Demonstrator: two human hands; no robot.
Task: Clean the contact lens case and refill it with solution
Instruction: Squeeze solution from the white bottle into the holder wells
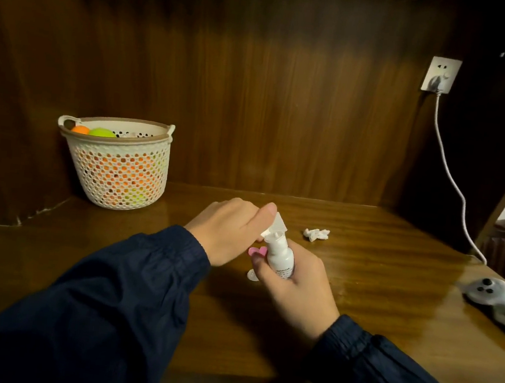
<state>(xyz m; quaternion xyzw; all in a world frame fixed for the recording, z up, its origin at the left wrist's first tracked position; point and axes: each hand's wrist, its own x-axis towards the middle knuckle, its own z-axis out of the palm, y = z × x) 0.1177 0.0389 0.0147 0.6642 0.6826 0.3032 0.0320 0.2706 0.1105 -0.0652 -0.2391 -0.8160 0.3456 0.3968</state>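
1. Right now, from the head view, my right hand (296, 281) is curled round the bottle (280, 256), thumb on its near side and fingers wrapped behind it, holding it above the desk (362, 265) and tipped a little to the left.
2. My left hand (231, 229) reaches in from the left, knuckles up, with the fingers bent down beside the bottle's top. The thumb lies along the open flip cap (277, 223), touching it; the fingertips are hidden behind the hand, so I cannot tell whether they pinch anything.
3. The cap stands hinged back from the nozzle, which shows bare at the bottle's top.
4. Just beside the bottle, between my hands, a pink piece (257, 250) of the lens case shows on the desk; most of it is covered by my hands.
5. A small clear round lid (252, 275) lies on the desk just left of my right thumb.
6. A crumpled tissue (316, 234) lies on the desk to the right, near the bottle but apart from it.
7. A white basket (116, 170) with orange and green balls stands in the far left corner.
8. A white cable (452, 178) hangs from the wall socket (441, 74), and a white controller (495, 298) lies at the right edge.
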